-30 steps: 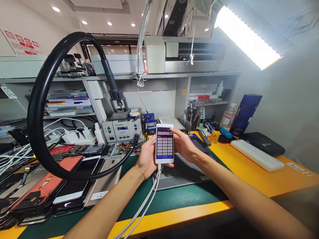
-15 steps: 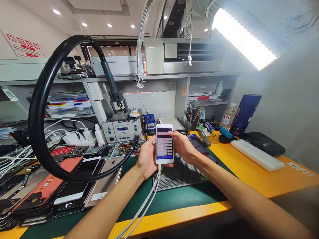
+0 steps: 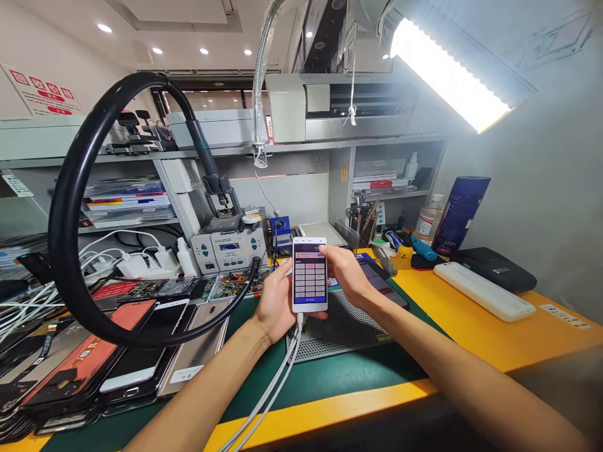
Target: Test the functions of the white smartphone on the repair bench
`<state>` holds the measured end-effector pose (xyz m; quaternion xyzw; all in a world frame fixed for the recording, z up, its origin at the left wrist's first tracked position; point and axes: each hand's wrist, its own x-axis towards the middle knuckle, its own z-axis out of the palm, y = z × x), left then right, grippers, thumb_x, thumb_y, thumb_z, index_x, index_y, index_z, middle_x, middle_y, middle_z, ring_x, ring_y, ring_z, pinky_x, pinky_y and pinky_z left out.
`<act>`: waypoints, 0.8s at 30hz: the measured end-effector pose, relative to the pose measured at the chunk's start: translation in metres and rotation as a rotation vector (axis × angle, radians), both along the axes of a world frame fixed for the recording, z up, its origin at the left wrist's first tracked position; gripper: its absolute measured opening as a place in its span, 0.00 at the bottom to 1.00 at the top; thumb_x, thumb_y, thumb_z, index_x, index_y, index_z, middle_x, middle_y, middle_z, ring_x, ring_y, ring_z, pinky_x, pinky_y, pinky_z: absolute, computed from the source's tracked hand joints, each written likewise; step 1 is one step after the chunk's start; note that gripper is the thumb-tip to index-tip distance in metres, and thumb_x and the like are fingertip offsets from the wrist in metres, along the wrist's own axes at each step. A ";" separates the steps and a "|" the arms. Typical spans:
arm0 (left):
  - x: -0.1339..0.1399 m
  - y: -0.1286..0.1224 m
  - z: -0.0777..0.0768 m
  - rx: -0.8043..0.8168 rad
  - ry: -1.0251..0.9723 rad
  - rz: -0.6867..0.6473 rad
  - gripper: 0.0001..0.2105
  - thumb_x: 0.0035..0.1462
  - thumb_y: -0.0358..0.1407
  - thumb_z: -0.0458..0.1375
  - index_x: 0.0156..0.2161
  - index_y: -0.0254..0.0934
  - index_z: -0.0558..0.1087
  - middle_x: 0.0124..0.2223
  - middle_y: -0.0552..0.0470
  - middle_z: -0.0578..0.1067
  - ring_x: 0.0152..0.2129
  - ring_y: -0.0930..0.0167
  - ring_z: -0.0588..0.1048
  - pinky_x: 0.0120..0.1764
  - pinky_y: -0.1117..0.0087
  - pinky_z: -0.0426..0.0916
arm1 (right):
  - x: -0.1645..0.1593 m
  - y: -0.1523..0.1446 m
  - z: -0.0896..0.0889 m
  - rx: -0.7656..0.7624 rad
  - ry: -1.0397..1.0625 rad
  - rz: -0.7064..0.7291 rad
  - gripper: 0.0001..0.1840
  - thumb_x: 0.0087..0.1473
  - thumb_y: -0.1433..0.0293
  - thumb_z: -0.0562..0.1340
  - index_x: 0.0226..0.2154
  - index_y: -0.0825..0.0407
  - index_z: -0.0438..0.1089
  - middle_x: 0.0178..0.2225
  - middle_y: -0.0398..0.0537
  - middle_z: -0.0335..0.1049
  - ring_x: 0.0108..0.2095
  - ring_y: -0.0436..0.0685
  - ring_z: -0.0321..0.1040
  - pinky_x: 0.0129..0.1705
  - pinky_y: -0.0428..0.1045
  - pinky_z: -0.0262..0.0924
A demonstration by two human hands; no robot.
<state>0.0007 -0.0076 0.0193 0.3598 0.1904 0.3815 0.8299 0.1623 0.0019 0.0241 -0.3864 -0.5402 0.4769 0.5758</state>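
Observation:
A white smartphone [image 3: 309, 306] is upright in my left hand [image 3: 274, 301], its lit screen showing a grid of pale buttons and a blue bar at the bottom. The left thumb lies along the phone's left edge, and fingertips show past its lower right corner. My right hand [image 3: 349, 275] reaches in from the right with one finger stretched onto the upper right of the screen; its other fingers are partly hidden. White cables [image 3: 288, 365] run from the phone's bottom end toward the front edge. Beneath the hands lies a grey perforated plate [image 3: 353, 326] on a green mat [image 3: 372, 371].
Stacked phones [image 3: 146, 345] cover the left side under a thick black hose [image 3: 70, 188]. Behind stands a soldering station [image 3: 230, 248] beside a tray of small parts [image 3: 238, 284]. At right are a white power bank [image 3: 483, 292], a black case [image 3: 494, 267] and a bottle [image 3: 429, 220].
The whole view has shifted slightly to the left. My finger has moved up slightly near the screen's upper right, while the phone stays in my left hand.

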 end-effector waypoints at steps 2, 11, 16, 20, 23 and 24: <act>0.000 -0.001 0.000 0.000 -0.004 -0.004 0.26 0.71 0.46 0.43 0.58 0.30 0.73 0.43 0.36 0.80 0.37 0.57 0.81 0.37 0.55 0.78 | 0.001 0.001 0.000 -0.019 0.042 0.040 0.17 0.54 0.54 0.60 0.26 0.50 0.65 0.23 0.43 0.62 0.23 0.53 0.53 0.23 0.48 0.44; 0.001 -0.002 0.002 0.029 0.021 -0.003 0.26 0.71 0.47 0.43 0.58 0.30 0.73 0.43 0.36 0.80 0.38 0.58 0.81 0.36 0.56 0.78 | 0.002 0.000 0.001 -0.008 -0.004 0.012 0.17 0.53 0.55 0.61 0.25 0.50 0.65 0.23 0.44 0.62 0.23 0.52 0.52 0.20 0.47 0.42; 0.000 -0.002 0.002 0.004 0.012 -0.020 0.26 0.71 0.48 0.43 0.58 0.31 0.74 0.43 0.37 0.80 0.37 0.58 0.81 0.37 0.57 0.78 | 0.003 0.001 0.001 0.025 -0.013 0.029 0.17 0.54 0.55 0.61 0.24 0.51 0.65 0.23 0.44 0.64 0.23 0.53 0.56 0.23 0.48 0.49; 0.000 -0.001 -0.001 -0.002 0.019 -0.033 0.27 0.71 0.48 0.43 0.56 0.31 0.75 0.42 0.37 0.80 0.36 0.58 0.81 0.37 0.58 0.78 | 0.003 -0.001 0.001 0.039 -0.046 0.010 0.18 0.55 0.53 0.61 0.26 0.51 0.67 0.22 0.43 0.64 0.23 0.53 0.57 0.24 0.49 0.52; 0.002 -0.002 -0.004 0.017 0.041 -0.043 0.25 0.70 0.48 0.45 0.55 0.33 0.75 0.41 0.39 0.80 0.36 0.59 0.81 0.38 0.58 0.77 | -0.001 -0.004 0.001 0.085 -0.134 -0.068 0.18 0.56 0.52 0.63 0.30 0.51 0.71 0.26 0.44 0.68 0.25 0.53 0.60 0.25 0.48 0.54; 0.002 -0.003 -0.005 0.021 0.048 -0.045 0.24 0.70 0.48 0.45 0.55 0.34 0.75 0.41 0.39 0.80 0.36 0.60 0.81 0.38 0.58 0.77 | -0.003 -0.004 0.001 0.093 -0.157 -0.097 0.18 0.56 0.52 0.64 0.32 0.51 0.72 0.28 0.45 0.70 0.26 0.53 0.62 0.26 0.48 0.56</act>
